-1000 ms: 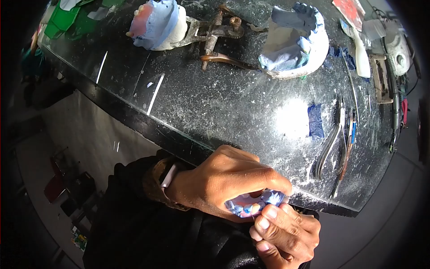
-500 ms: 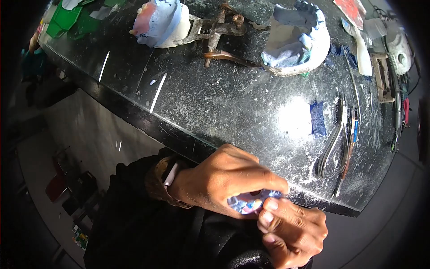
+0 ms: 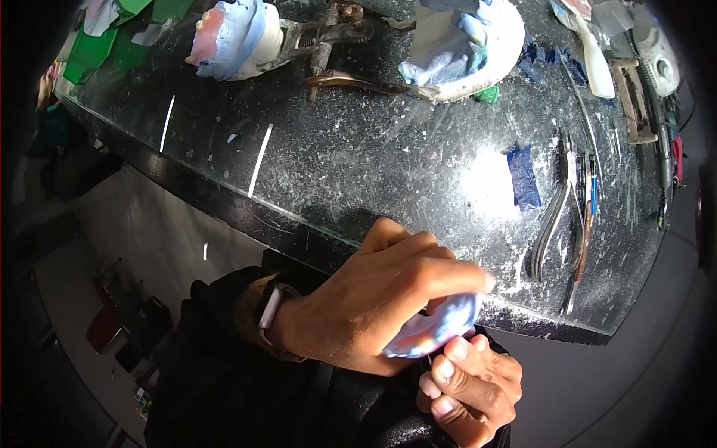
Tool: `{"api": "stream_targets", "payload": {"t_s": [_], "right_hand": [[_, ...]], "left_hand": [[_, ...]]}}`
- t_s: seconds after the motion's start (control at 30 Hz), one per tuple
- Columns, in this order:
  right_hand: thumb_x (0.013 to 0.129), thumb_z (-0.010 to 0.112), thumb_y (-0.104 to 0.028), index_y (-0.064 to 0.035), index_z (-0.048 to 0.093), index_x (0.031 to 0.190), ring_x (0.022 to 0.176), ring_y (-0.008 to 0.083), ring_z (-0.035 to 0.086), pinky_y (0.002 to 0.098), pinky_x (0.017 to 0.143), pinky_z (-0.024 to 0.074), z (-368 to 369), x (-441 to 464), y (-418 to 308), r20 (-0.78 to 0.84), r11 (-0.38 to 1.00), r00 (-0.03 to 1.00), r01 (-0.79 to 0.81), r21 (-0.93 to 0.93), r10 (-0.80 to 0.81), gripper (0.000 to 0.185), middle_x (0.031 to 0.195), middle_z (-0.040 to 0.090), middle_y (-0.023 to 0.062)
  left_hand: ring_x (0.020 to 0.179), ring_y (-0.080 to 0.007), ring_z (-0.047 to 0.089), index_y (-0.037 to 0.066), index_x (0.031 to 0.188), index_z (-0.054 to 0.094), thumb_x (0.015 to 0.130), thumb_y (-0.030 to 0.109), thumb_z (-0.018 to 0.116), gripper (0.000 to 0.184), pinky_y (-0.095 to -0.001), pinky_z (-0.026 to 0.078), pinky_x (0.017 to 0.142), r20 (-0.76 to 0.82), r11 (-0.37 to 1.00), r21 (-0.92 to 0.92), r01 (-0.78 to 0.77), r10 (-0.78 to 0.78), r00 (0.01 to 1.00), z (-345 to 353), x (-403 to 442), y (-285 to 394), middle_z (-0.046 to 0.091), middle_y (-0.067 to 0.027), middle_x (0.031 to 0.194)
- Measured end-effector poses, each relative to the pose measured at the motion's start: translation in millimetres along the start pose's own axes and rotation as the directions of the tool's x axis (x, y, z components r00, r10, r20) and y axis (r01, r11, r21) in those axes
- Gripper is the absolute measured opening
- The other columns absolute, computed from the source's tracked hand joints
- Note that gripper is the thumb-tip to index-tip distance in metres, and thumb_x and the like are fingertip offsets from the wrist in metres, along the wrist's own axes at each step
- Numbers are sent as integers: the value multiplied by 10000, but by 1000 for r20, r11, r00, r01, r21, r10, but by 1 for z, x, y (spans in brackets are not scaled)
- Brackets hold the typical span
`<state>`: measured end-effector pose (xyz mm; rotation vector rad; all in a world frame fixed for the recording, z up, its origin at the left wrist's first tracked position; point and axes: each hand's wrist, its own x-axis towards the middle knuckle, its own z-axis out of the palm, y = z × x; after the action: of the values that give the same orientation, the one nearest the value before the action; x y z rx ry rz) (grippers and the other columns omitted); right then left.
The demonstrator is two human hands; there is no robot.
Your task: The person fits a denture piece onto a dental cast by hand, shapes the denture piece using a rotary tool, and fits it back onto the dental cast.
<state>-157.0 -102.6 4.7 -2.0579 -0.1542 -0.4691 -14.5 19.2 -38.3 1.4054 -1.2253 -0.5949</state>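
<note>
My left hand [image 3: 381, 299], with a watch at its wrist, is curled round a small blue and pink dental piece [image 3: 441, 325] near the table's front edge. The piece looks blurred, with a curved row of teeth facing down. Just below it, my right hand [image 3: 470, 384] is pinched, with a thin pointed thing [image 3: 429, 360] showing at its fingertips; most of that thing is hidden by the fingers. The fingertips are close to the lower edge of the dental piece.
On the dusty black table [image 3: 358, 164] a metal articulator [image 3: 325, 52] joins two plaster models, one [image 3: 243, 41] with pink wax, one [image 3: 467, 52] larger. Pliers [image 3: 556, 213], a brown-handled tool [image 3: 585, 239] and a blue wax strip [image 3: 524, 178] lie at right.
The dental piece has tilted in my left hand, whose fingers are raised more. My right hand has shifted slightly left. The view has moved, so the models sit higher and further left.
</note>
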Motion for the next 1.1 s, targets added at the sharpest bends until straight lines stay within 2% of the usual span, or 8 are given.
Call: {"api": "stream_targets", "payload": {"t_s": [0.13,0.23,0.33,0.47,0.6,0.77,0.93,1.1], "right_hand": [[684,657,111,86,519,760,839,410,658,493,742,541,-5,2,14,42,989,991,127,71,-130,160,878,640,268],[692,649,117,92,517,760,850,415,654,501,752,537,-2,0,16,43,987,989,140,76,-143,150,885,637,277],[690,646,126,101,517,761,856,420,650,505,756,536,3,6,10,2,990,994,107,97,-107,149,889,634,284],[682,646,134,112,518,761,836,421,651,506,748,537,-3,8,9,114,995,990,70,76,-78,152,886,629,295],[672,639,144,107,517,757,804,422,652,506,734,539,13,0,16,-81,985,986,151,88,-144,153,879,626,305],[649,606,161,101,512,718,799,432,653,510,737,536,15,9,8,-124,992,988,105,76,-95,132,866,628,308],[627,583,161,94,508,679,833,438,652,510,751,534,3,14,1,4,988,992,-123,90,123,114,854,638,294],[610,590,151,114,547,702,837,425,656,501,758,540,-3,14,10,71,999,997,17,39,-19,108,865,645,283]], "left_hand": [[796,-150,566,36,1106,465,683,151,739,517,-336,312,771,-170,994,-101,39,-56,984,11,-2,3,561,-37,1035],[742,-142,591,42,1092,474,697,152,730,483,-320,336,757,-184,998,54,26,-16,983,11,-2,1,579,-26,976],[693,-137,606,49,1071,482,716,148,711,434,-303,359,727,-20,995,57,83,-82,996,0,-1,0,594,-24,920],[652,-137,600,41,1056,483,736,132,684,389,-295,373,679,-140,995,74,64,-54,989,9,0,0,603,-26,898],[636,-137,598,32,1054,483,734,110,674,381,-296,380,656,-194,992,116,46,-23,981,12,0,-2,607,-29,907],[639,-139,598,19,1041,492,696,72,688,400,-292,387,649,-184,993,104,58,-38,982,10,0,-1,611,-40,923],[632,-128,585,9,1030,502,679,59,699,405,-277,380,632,-195,995,-39,94,-100,976,10,-1,-2,609,-33,922],[631,-123,575,13,1036,498,666,56,708,428,-276,376,641,-167,996,3,87,-85,982,7,2,0,599,-33,916]]}}
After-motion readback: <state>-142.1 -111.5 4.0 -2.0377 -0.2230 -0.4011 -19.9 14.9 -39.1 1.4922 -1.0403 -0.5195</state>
